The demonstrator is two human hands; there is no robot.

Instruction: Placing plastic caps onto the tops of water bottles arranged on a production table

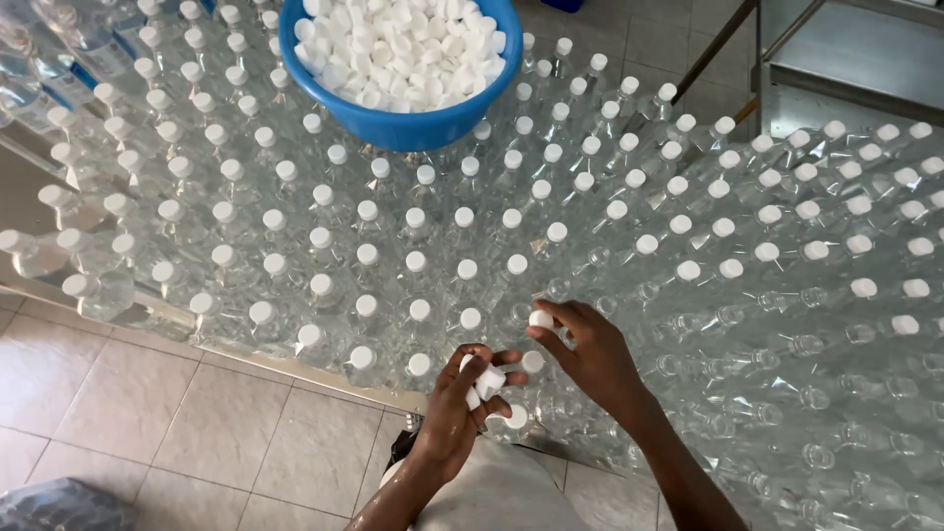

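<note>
Head view, looking down on a dense field of clear plastic bottles [413,246], thin-walled and glossy, standing upright in close rows on a worktop [118,300] whose pale metal edge shows at lower left. Most bottles to the left and centre carry small round white caps, matte and smooth; many at lower right are uncapped, open necks showing as clear rings [806,344].

Left hand [457,413]: grip curled together around a small cluster of white caps [484,382], held loosely between fingers and palm, just above the nearest row of bottles.

Right hand [590,354]: thumb and fingertips pinched on a single white cap [541,319], which sits at the neck of a bottle in the near rows, at the border between capped and uncapped bottles. Whether the cap is fully seated cannot be told.

The two hands are near each other, not touching.

Far side: a round blue plastic basin [393,123], smooth rim, resting on top of the bottles and heaped with loose white caps of the same kind.

Below the worktop edge: beige square floor tiles [147,413] with dark grout lines.
</note>
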